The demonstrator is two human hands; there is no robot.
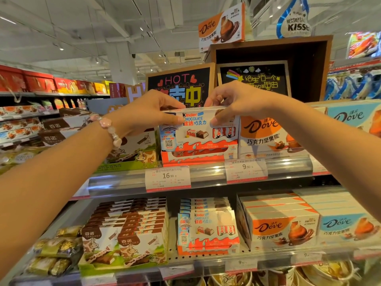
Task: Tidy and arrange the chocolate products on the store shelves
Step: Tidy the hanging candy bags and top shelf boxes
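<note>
A white and orange Kinder chocolate box [199, 132] stands upright at the front of the top shelf, inside its orange display tray [195, 158]. My left hand [152, 112] pinches the box's upper left corner, thumb on the front face. My right hand [233, 102] pinches its upper right corner the same way. An orange Dove box [266, 135] stands right beside it, and a cow-print chocolate display box [140, 149] is on its left.
The shelf below holds cow-print chocolate bars [127, 238], more Kinder boxes [206, 230] and orange Dove boxes [282, 226] and blue Dove boxes [348, 226]. Price tags [168, 178] hang on the clear shelf rail. Chalkboard signs [181, 85] stand behind the top row.
</note>
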